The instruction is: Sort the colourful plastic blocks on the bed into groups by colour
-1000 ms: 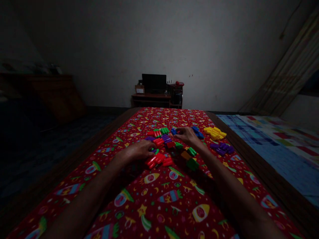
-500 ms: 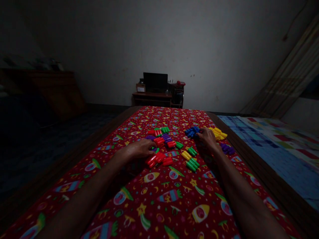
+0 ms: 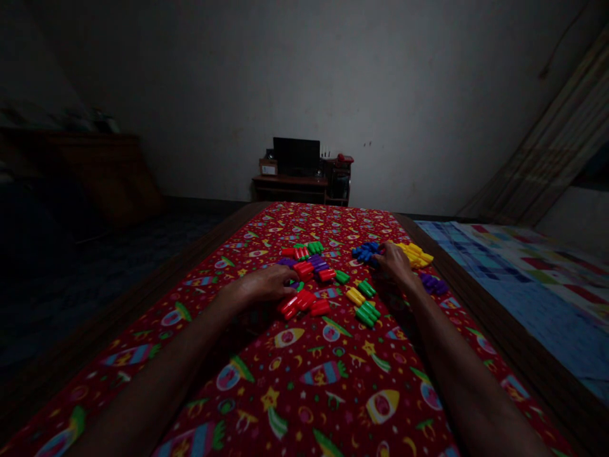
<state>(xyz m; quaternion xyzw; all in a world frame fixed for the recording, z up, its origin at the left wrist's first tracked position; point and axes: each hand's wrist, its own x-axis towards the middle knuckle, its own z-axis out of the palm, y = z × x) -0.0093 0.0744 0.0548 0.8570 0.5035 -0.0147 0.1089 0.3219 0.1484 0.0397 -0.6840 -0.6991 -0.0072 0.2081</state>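
Small glossy plastic toy pieces, each like short tubes joined side by side, lie on a red patterned cloth (image 3: 304, 397). My left hand (image 3: 266, 284) rests at the left edge of the mixed group, thumb and forefinger apart, beside red pieces (image 3: 299, 303) and a purple piece (image 3: 286, 262). Green shows partly near its fingertips. My right hand (image 3: 396, 261) reaches the blue pile (image 3: 365, 252), thumb and forefinger closed around a blue piece at its right side; its other fingers are hidden. Yellow pieces (image 3: 416, 255) lie just beyond that hand.
Purple pieces (image 3: 434, 284) lie right of my right wrist. Green pieces (image 3: 367, 313) and a yellow piece (image 3: 354, 296) sit between my forearms. Beyond the cloth stands a desk (image 3: 290, 182) with a monitor (image 3: 297, 156). A blue checked sheet (image 3: 480, 279) spreads at right.
My right hand has shifted very slightly left and up at the blue pile, and blue pieces there sit a little differently. My left hand stays nearly still.
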